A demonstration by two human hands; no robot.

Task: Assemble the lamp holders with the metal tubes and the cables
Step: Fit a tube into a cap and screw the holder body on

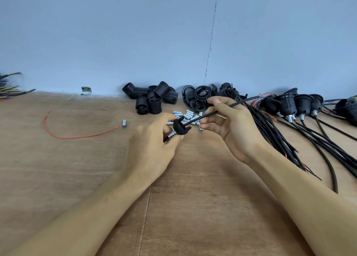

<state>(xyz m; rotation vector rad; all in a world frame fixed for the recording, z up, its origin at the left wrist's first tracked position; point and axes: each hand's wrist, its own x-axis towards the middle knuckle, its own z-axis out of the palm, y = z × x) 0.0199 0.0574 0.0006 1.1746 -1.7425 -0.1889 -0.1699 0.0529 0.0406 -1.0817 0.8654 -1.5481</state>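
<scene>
while the left hand [154, 139] pinches a black lamp holder cap [180, 127] with a metal tube [171, 135] at its base, held above the table [77, 159], the right hand [229, 124] grips the black cable [222, 108] running into the cap. risk: cable backing out if the right-hand grip slackens; stripped red ends [267, 95] could snag. tube may loosen from the cap. spare tubes [190, 114] lie just behind; a knock could send them rolling.

Soft, even light fills the room, a bit cool on the blue wall [135, 33]. Shadows under the forearms on the wooden table [58, 159] are faint. No glare. Wide-angle bending curves the table edge, and the far left wires [9, 85] smear into blur.
</scene>
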